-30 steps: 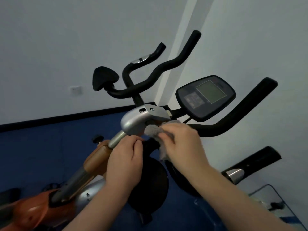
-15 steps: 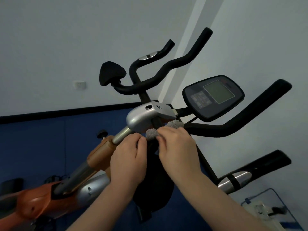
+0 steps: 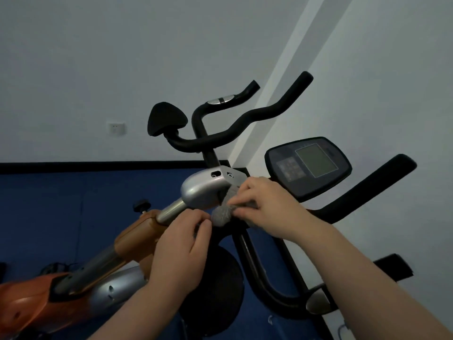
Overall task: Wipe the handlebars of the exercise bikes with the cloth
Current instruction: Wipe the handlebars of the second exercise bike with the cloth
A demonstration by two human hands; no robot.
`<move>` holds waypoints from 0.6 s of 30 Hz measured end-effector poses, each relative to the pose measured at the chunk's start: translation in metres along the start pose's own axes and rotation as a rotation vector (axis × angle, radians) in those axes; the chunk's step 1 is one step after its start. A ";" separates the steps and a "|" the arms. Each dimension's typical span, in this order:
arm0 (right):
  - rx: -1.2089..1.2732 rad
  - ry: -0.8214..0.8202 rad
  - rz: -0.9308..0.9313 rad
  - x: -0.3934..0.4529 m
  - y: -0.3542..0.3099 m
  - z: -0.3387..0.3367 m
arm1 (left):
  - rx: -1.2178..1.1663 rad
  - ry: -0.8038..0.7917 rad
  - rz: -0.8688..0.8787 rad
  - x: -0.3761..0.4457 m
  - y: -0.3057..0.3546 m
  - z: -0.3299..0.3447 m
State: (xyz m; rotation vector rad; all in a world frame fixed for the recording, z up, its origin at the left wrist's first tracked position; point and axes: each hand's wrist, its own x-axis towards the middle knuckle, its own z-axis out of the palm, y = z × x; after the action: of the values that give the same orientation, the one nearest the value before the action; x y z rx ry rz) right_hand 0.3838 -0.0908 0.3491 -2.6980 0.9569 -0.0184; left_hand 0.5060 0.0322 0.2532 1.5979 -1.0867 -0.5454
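Observation:
A grey cloth [image 3: 221,215] is wrapped around the black handlebar [image 3: 362,197] of the nearest bike, just below its silver stem cap [image 3: 203,191]. My right hand [image 3: 268,208] pinches the cloth from the right. My left hand [image 3: 180,249] has its fingers curled, fingertips touching the cloth's left end and the bar beneath. The handlebar's right arm rises free toward the upper right. The console [image 3: 310,166] sits above it. A second black handlebar [image 3: 245,123] of another bike stands behind.
The orange and silver bike frame [image 3: 73,278] runs down to the lower left. A black pad [image 3: 165,121] sits behind. Another grip with a silver sensor [image 3: 318,300] is at the lower right. Blue floor mat [image 3: 49,217] and white walls surround.
Both hands have stayed at the handlebar's centre; the right hand has bunched the cloth closer around the bar and the left hand's fingertips have closed in on it. The view shifted a little.

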 end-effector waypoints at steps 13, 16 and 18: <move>-0.050 0.182 0.148 0.030 0.003 0.014 | 0.010 0.015 -0.012 -0.001 0.001 -0.001; -0.054 0.043 0.162 0.027 0.006 0.005 | 0.018 0.002 -0.008 -0.001 0.000 -0.001; -0.098 0.088 0.170 0.032 0.004 0.010 | 0.019 0.001 -0.007 -0.001 -0.002 0.000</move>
State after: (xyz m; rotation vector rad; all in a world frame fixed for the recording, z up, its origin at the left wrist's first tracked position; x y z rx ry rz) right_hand 0.4075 -0.1107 0.3357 -2.7137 1.2411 -0.0577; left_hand 0.5066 0.0332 0.2514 1.6185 -1.0892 -0.5404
